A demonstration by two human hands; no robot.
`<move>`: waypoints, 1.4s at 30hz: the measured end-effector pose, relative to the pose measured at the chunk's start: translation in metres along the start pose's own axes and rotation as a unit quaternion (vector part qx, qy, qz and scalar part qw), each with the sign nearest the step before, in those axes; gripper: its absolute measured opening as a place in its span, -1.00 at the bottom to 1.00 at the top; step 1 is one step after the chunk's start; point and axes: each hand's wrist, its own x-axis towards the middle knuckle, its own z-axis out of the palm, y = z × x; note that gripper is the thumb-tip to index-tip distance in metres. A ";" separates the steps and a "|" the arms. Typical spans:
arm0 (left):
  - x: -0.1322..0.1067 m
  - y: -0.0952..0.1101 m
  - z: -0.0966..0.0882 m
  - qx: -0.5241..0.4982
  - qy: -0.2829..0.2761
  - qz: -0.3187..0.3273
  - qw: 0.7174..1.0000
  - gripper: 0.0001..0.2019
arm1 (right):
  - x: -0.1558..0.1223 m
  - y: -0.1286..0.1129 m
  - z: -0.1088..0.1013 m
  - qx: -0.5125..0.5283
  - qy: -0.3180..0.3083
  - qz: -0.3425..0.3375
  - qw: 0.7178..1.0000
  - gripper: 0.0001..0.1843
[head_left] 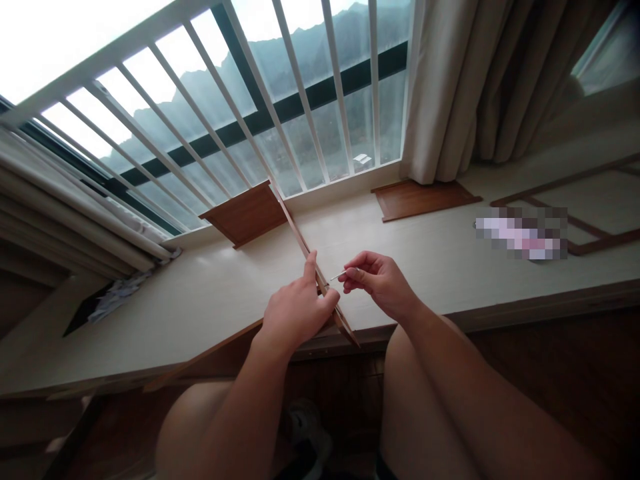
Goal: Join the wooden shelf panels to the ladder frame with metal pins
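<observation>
Pinch and clasp showed at frame centre.
Left hand (299,305) gripped wooden board (297,231); right hand (377,277) pinched slim rod (338,275).

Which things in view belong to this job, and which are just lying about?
Belongs:
wooden piece in the left hand
thin rod in the right hand
probably, being similar wood, the brown panels and wooden frame

Seemingly just about:
papers at far left
curtains beside the window

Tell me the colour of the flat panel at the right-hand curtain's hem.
The flat, wooden-looking panel is reddish-brown, seen best in the head view.
</observation>
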 end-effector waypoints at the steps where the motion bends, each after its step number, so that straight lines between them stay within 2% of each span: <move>1: 0.000 0.000 0.000 -0.001 0.001 0.001 1.000 -0.26 | 0.000 0.000 0.000 -0.013 -0.002 -0.005 1.000 -0.76; 27: 0.000 0.002 -0.002 -0.001 -0.007 -0.003 1.000 -0.27 | -0.007 -0.005 0.001 -0.109 -0.012 -0.077 0.991 -0.83; 33: -0.001 0.003 -0.004 0.001 -0.012 -0.013 1.000 -0.27 | -0.006 -0.005 0.002 -0.105 -0.012 -0.073 0.992 -0.83; 42: -0.001 0.006 -0.006 -0.004 -0.016 -0.021 1.000 -0.27 | -0.001 -0.004 0.004 -0.083 -0.010 -0.019 0.996 -0.73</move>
